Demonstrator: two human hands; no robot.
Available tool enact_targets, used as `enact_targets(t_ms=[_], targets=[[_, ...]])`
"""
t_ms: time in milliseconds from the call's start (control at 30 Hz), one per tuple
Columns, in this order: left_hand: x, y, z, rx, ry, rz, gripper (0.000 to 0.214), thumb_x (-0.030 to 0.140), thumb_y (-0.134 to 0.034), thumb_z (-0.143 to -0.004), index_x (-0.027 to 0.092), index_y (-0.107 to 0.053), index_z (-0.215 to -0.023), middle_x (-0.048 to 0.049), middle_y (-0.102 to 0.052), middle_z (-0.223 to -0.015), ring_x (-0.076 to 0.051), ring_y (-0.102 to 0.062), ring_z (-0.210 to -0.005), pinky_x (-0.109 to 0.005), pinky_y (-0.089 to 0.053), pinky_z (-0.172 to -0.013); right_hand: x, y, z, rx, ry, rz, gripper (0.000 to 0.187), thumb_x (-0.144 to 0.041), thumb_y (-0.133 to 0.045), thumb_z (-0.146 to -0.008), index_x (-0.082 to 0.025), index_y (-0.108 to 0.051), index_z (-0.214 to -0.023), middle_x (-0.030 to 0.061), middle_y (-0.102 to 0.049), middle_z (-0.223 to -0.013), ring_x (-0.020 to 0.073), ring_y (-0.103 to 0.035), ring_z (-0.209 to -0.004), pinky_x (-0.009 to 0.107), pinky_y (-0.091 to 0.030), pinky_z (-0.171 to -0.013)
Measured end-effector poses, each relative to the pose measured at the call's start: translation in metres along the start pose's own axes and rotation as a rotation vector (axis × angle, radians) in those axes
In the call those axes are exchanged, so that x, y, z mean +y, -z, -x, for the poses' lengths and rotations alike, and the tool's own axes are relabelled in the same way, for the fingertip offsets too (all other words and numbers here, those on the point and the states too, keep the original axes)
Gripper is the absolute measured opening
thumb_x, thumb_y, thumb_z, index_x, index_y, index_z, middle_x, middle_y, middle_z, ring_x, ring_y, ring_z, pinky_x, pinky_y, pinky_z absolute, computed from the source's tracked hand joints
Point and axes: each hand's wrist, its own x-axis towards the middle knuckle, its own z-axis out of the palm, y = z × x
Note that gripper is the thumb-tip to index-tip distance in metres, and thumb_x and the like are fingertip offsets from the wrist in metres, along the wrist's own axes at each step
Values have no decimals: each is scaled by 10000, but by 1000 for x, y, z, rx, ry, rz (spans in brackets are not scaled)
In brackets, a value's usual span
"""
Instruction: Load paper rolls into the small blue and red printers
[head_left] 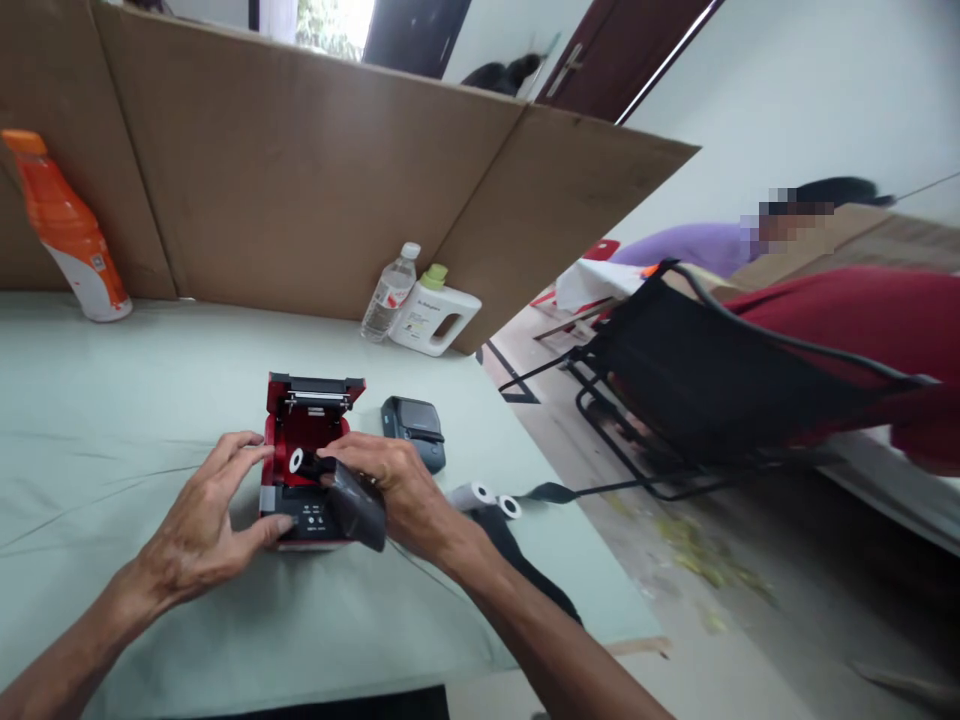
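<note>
A red and black receipt printer (309, 530) stands on the table with its lid raised. My left hand (206, 525) grips its left side, with fingers at the side wall and the thumb on the front panel. My right hand (401, 490) is closed on a black paper roll (306, 463) with a white core, inside or just above the red compartment. The roll's dark loose strip (356, 507) hangs over the right part of the front panel. My right fingertips are partly hidden behind the strip and roll.
Behind the printer, a dark handheld printer (414, 430) lies to the right. White paper rolls (472, 496) and a black strip (517, 560) lie by my right forearm. A water bottle (390, 292), white jug (435, 315) and orange bottle (71, 235) stand along the cardboard wall (300, 160).
</note>
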Motion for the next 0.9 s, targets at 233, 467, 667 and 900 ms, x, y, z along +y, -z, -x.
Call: enact_targets(t_ms=[233, 467, 667, 900], targets=[[9, 10, -15, 14, -132, 9, 360, 204, -642, -865, 237, -703, -1218, -84, -704, -1263, -280, -649, -1175, -508, -560, -1031, 1, -1, -23, -249, -35, 361, 333, 21, -579, -835, -198, -798, -957, 54, -799, -968, 189, -716, -889, 250, -468, -771], [8, 2, -24, 40, -233, 14, 374, 69, -611, -774, 217, -764, -1082, -67, -778, -1103, -255, -681, -1086, -476, -567, -988, -3, -4, -36, -345, -107, 470, 483, 23, -568, -812, -251, -795, -1138, 55, -797, -1156, 221, -713, -1065, 270, -450, -823], [10, -3, -30, 67, -318, 34, 381, 24, -512, -805, 210, -790, -987, -55, -798, -982, -215, -720, -931, -407, -599, -873, -9, -5, -45, -392, -176, 586, 417, -36, -590, -841, -250, -803, -1129, 75, -809, -1082, 233, -728, -1004, 275, -449, -784], [7, -9, -31, 61, -331, 25, 420, 4, -494, -799, 209, -803, -997, -53, -808, -974, -201, -757, -891, -358, -612, -844, -7, -11, -50, -411, -174, 694, 347, -92, -616, -879, -264, -799, -1118, 95, -808, -1039, 254, -735, -995, 285, -453, -767]])
